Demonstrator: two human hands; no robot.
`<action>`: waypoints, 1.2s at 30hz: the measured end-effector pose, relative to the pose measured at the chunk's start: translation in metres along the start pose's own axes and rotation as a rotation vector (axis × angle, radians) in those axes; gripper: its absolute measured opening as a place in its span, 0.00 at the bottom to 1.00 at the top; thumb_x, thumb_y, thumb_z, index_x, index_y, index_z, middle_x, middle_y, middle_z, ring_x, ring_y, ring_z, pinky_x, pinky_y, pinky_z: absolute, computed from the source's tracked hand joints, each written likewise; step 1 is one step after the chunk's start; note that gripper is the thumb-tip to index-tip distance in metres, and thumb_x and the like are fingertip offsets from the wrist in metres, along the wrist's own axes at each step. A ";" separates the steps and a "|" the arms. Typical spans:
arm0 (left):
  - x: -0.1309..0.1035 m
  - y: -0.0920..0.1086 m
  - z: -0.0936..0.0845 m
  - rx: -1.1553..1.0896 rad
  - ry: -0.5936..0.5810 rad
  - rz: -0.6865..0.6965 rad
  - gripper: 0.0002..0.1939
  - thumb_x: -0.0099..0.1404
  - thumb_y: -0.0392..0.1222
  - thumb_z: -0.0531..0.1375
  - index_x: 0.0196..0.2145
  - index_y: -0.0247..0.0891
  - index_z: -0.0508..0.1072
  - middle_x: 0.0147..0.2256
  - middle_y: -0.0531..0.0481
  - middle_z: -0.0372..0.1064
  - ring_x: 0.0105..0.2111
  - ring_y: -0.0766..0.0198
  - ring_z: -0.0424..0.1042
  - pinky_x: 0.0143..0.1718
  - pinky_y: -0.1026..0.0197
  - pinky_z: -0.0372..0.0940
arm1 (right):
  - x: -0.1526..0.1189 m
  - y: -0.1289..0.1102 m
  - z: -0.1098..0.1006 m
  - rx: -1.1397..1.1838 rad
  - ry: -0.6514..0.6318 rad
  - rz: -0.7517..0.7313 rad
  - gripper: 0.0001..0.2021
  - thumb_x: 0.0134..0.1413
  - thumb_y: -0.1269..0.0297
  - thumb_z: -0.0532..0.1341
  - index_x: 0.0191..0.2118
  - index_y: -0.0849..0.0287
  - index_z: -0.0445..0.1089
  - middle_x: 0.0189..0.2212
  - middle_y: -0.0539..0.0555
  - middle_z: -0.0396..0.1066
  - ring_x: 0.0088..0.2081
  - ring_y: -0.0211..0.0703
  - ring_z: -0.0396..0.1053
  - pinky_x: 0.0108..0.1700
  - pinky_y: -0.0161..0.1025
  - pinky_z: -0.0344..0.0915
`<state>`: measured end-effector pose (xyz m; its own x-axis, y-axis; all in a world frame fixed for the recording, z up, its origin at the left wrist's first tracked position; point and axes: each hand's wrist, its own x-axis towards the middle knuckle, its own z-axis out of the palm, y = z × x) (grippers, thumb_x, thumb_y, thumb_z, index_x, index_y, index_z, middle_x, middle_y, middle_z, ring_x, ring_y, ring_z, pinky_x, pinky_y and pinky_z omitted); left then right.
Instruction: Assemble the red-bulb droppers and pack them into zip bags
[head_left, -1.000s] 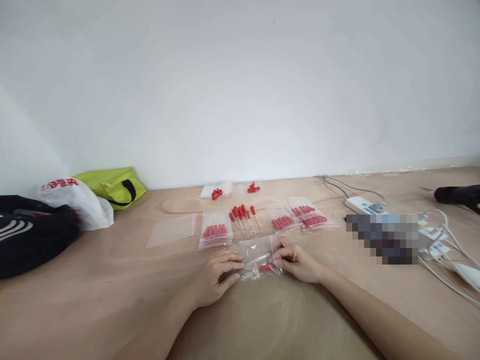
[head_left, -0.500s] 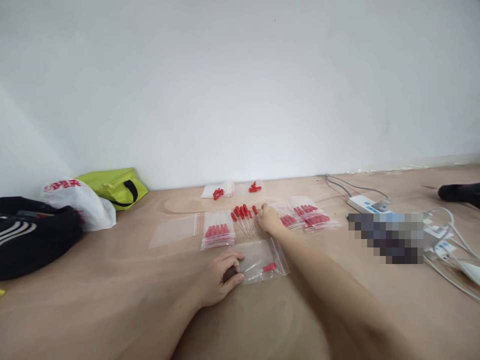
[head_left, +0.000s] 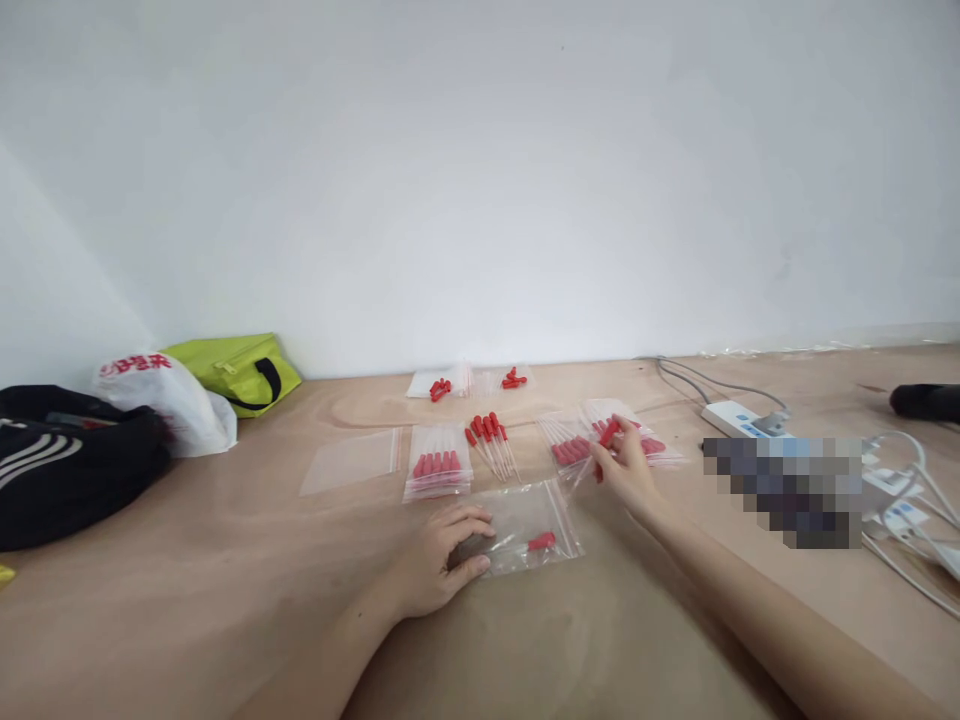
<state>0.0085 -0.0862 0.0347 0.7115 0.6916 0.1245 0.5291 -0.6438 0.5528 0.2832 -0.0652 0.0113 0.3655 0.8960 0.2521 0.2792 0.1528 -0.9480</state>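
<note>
My left hand (head_left: 441, 562) rests at the left end of a clear zip bag (head_left: 517, 510), thumb and fingers closed around its edge. Inside this bag lies one dropper with a red bulb (head_left: 541, 541). To the bag's right, my right hand (head_left: 631, 478) pinches another red-bulbed dropper (head_left: 608, 433), its thin clear stem pointing down and left toward the bag's mouth. Beyond the bag, several loose droppers (head_left: 487, 432) are fanned out. Filled bags of droppers lie on both sides, a left stack (head_left: 437, 462) and a right group (head_left: 570, 448) partly behind my right hand.
Flat plastic bags (head_left: 352, 462) lie left. Two small piles of red bulbs (head_left: 440, 389) sit on bags near the wall. A black bag (head_left: 75, 470), white plastic bag (head_left: 161, 400) and lime-green bag (head_left: 232, 370) stand far left. A power strip (head_left: 739, 420) with cables lies right.
My right hand has moved right and nearer from the loose droppers, taking one dropper out of the fan. My left hand stays at the zip bag. The view shifts slightly.
</note>
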 end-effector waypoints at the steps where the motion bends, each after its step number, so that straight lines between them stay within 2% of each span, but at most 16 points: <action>1: 0.000 0.000 0.000 0.000 0.000 -0.001 0.11 0.60 0.42 0.54 0.41 0.42 0.69 0.48 0.48 0.64 0.49 0.58 0.62 0.51 0.53 0.57 | -0.009 0.005 -0.006 0.073 0.042 0.023 0.29 0.48 0.57 0.55 0.54 0.57 0.42 0.20 0.44 0.57 0.18 0.38 0.61 0.21 0.37 0.61; 5: 0.000 -0.002 0.001 0.000 -0.015 -0.001 0.11 0.60 0.43 0.54 0.42 0.42 0.68 0.48 0.48 0.64 0.49 0.58 0.62 0.51 0.53 0.56 | -0.034 0.011 -0.006 0.226 0.104 0.096 0.30 0.44 0.52 0.58 0.51 0.55 0.44 0.19 0.42 0.56 0.19 0.38 0.62 0.22 0.37 0.62; 10: 0.000 -0.002 0.000 0.004 -0.022 0.002 0.12 0.60 0.42 0.54 0.42 0.42 0.68 0.48 0.48 0.64 0.50 0.58 0.61 0.51 0.52 0.56 | -0.038 0.003 0.009 0.250 0.055 0.096 0.30 0.42 0.49 0.60 0.47 0.55 0.46 0.19 0.42 0.59 0.18 0.37 0.62 0.23 0.37 0.63; 13: 0.000 -0.001 0.000 0.004 -0.017 -0.003 0.14 0.60 0.42 0.54 0.45 0.43 0.67 0.49 0.49 0.64 0.50 0.58 0.61 0.51 0.52 0.56 | -0.042 0.001 0.013 0.343 0.010 0.149 0.27 0.40 0.46 0.60 0.42 0.54 0.49 0.20 0.43 0.61 0.21 0.37 0.65 0.26 0.38 0.65; 17: -0.002 -0.003 0.001 0.024 -0.014 -0.024 0.18 0.60 0.43 0.54 0.49 0.44 0.63 0.50 0.49 0.62 0.51 0.57 0.60 0.52 0.52 0.56 | -0.050 0.002 0.013 0.431 -0.176 0.265 0.23 0.38 0.44 0.60 0.34 0.55 0.56 0.23 0.46 0.64 0.24 0.36 0.66 0.31 0.39 0.66; 23: -0.002 -0.005 0.002 0.059 -0.006 -0.020 0.20 0.61 0.44 0.54 0.51 0.45 0.62 0.52 0.49 0.60 0.52 0.57 0.58 0.53 0.51 0.54 | -0.053 0.002 0.011 0.251 -0.502 0.217 0.19 0.36 0.49 0.64 0.31 0.59 0.67 0.21 0.47 0.66 0.20 0.33 0.60 0.23 0.34 0.59; 28: 0.000 -0.003 0.000 0.058 -0.036 0.005 0.17 0.61 0.42 0.54 0.49 0.44 0.64 0.51 0.50 0.63 0.52 0.58 0.59 0.54 0.51 0.53 | -0.052 0.004 0.017 0.173 -0.549 0.173 0.16 0.37 0.51 0.64 0.28 0.60 0.69 0.20 0.48 0.67 0.20 0.33 0.60 0.21 0.32 0.55; 31: 0.001 -0.002 0.000 0.046 -0.035 0.017 0.16 0.61 0.41 0.54 0.47 0.43 0.66 0.50 0.49 0.63 0.52 0.58 0.59 0.53 0.53 0.54 | -0.046 0.004 0.013 0.070 -0.619 0.173 0.14 0.46 0.52 0.57 0.24 0.60 0.67 0.15 0.46 0.63 0.15 0.31 0.55 0.19 0.31 0.52; 33: 0.001 -0.003 0.000 0.039 -0.029 0.031 0.15 0.60 0.41 0.55 0.46 0.43 0.67 0.50 0.49 0.63 0.51 0.58 0.60 0.53 0.53 0.55 | -0.037 0.001 0.010 -0.037 -0.576 0.102 0.14 0.49 0.55 0.55 0.21 0.59 0.66 0.14 0.46 0.61 0.15 0.32 0.55 0.19 0.32 0.53; 36: 0.001 -0.005 0.002 0.042 -0.013 0.031 0.14 0.59 0.41 0.55 0.45 0.43 0.68 0.50 0.49 0.63 0.50 0.57 0.61 0.52 0.52 0.56 | -0.018 -0.005 0.014 -0.212 -0.346 -0.043 0.09 0.47 0.62 0.55 0.23 0.59 0.66 0.20 0.49 0.66 0.22 0.36 0.62 0.26 0.33 0.58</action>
<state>0.0078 -0.0828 0.0308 0.7337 0.6669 0.1305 0.5253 -0.6784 0.5137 0.2630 -0.0764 0.0092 0.0388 0.9836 0.1762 0.4783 0.1365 -0.8675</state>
